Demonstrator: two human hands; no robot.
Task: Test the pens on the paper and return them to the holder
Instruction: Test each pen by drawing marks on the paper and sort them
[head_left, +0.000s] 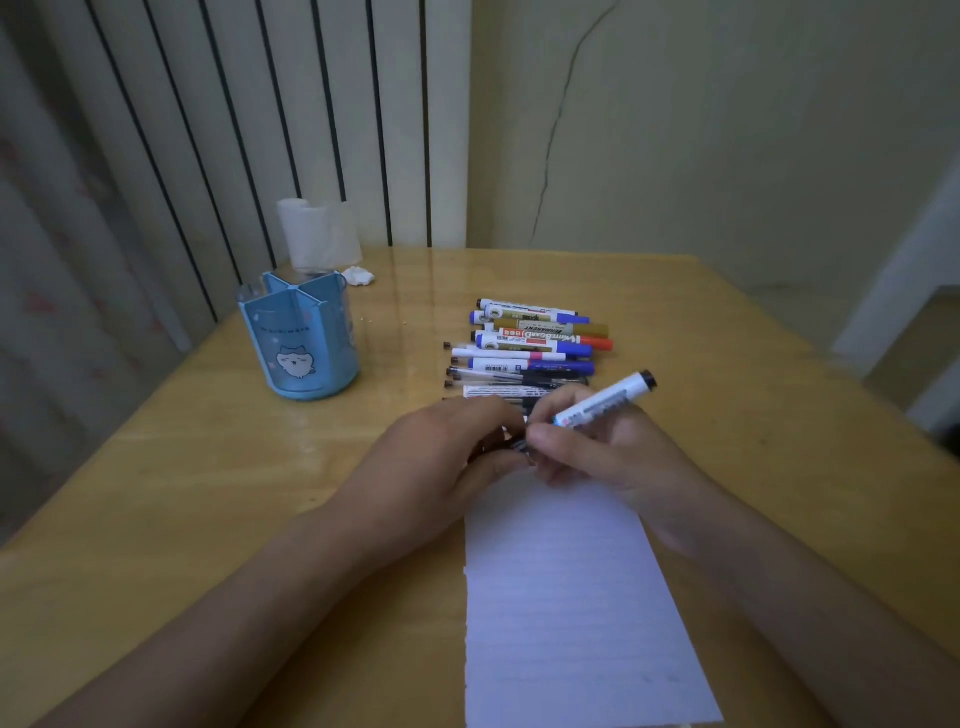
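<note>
Marker (605, 401) in right hand (597, 447)

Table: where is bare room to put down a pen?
Bare table lies right of the pens, and between holder and pens. Also left of the paper, near the left forearm. Crowded: above the paper, where left hand and right hand meet on a marker.

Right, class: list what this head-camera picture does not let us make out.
- Marker tip and cap: hidden where the left hand and right hand meet.
- Paper bottom edge: cut off by the frame.
- Holder contents: inside not visible.
- Pen pile labels: mostly too small.
</note>
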